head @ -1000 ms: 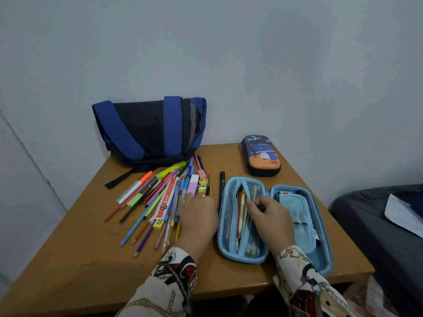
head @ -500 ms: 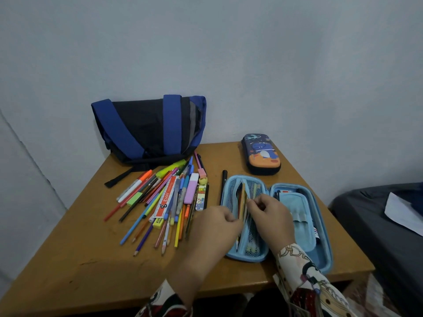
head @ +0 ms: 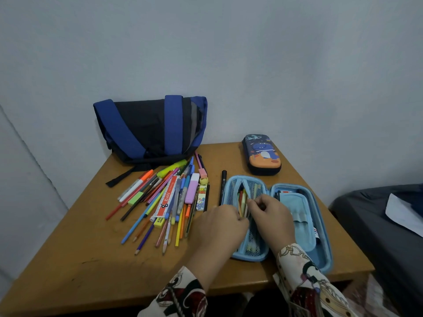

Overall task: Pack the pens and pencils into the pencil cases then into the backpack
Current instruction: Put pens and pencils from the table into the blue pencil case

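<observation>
A light-blue pencil case [head: 320,225] lies open at the table's front right. Its left half has a mesh pocket [head: 253,191] with pencils in it. My right hand [head: 272,218] pinches the pocket's edge and holds it apart. My left hand [head: 219,229] pinches a few pencils [head: 242,202] whose far ends sit inside the pocket. A loose pile of pens and pencils [head: 169,197] lies left of the case, and one black pen [head: 223,186] lies beside it. A closed dark pencil case [head: 262,154] sits at the back right. The blue-and-black backpack [head: 148,129] leans on the wall.
The wooden table [head: 80,259] stands in a corner, with walls behind and to the left. A dark bed [head: 377,225] with a white sheet of paper [head: 402,213] is close on the right. An eraser and a small ruler lie within the pile.
My left hand left the pile and moved right to the open case, bringing pencils to the mesh pocket. My right hand stayed at the pocket's edge.
</observation>
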Action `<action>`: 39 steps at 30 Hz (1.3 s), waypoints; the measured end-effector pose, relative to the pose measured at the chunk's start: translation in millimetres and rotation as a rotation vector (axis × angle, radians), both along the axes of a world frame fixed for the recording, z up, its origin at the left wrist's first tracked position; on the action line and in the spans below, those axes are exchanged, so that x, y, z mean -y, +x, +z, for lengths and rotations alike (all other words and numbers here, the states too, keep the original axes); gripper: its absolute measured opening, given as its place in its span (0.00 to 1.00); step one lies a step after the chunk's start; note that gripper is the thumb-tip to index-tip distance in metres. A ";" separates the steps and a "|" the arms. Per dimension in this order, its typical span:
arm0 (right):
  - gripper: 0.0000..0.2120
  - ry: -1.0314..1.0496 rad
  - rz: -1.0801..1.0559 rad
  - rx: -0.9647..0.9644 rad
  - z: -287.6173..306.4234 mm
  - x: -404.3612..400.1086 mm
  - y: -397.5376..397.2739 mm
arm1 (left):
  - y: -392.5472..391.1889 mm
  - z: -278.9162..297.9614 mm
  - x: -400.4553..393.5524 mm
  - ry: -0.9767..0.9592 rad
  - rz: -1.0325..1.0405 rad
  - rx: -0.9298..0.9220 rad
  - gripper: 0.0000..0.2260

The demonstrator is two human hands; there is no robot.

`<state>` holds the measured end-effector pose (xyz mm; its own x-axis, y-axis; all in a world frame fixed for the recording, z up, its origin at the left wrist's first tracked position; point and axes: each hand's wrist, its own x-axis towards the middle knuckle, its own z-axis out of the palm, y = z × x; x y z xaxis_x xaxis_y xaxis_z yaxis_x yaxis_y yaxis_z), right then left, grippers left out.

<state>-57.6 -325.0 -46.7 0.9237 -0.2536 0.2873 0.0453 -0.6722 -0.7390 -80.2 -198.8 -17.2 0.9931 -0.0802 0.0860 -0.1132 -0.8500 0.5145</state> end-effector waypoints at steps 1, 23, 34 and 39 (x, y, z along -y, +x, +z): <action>0.15 -0.001 0.000 0.002 0.0 0.1 -0.2 | 1.6 -0.4 -0.4 0.024 -0.011 0.005 0.18; 0.15 -0.022 0.001 0.013 -0.9 -0.3 1.2 | 4.9 0.7 -7.1 0.130 0.040 0.066 0.06; 0.15 -0.019 0.000 0.014 -0.5 0.3 0.5 | -3.1 -5.2 1.1 0.178 -0.043 0.238 0.07; 0.15 -0.007 0.002 0.014 0.5 -0.9 -0.9 | -2.4 -8.1 -2.5 0.153 -0.101 0.288 0.08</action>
